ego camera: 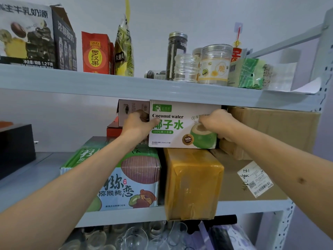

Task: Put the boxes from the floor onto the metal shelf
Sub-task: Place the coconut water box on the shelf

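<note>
- Gripping the coconut box (182, 123) with both hands, I have it on the middle level of the metal shelf (126, 87), its top just under the upper board.
- My left hand (139, 124) curls round the box's left edge, thumb lying across the printed front, fingers gone behind the side.
- My right hand (214, 121) clamps the right edge near the top, knuckles toward me, fingers bent onto the front and the corner.
- The coconut box stands upright, front face toward me, resting on the taped parcel (192, 183) below it and reaching over toward the kiwi box (124, 175).
- The kiwi box sits just left of the taped parcel, the two touching or nearly so; I cannot tell which.
- To the right a large carton (281, 130) fills the level, close beside the coconut box, and a lower carton with a shipping label (255, 179) lies beneath it.
- Behind my left hand a small white box (131, 109) stands on a red box (113, 129).
- At far left a black box (16, 148) sits on the same level.
- The upper level carries a milk carton (27, 35), a red packet (96, 53), jars (214, 65) and a green pack (250, 73).
- Glasses (133, 237) show on the level below.
</note>
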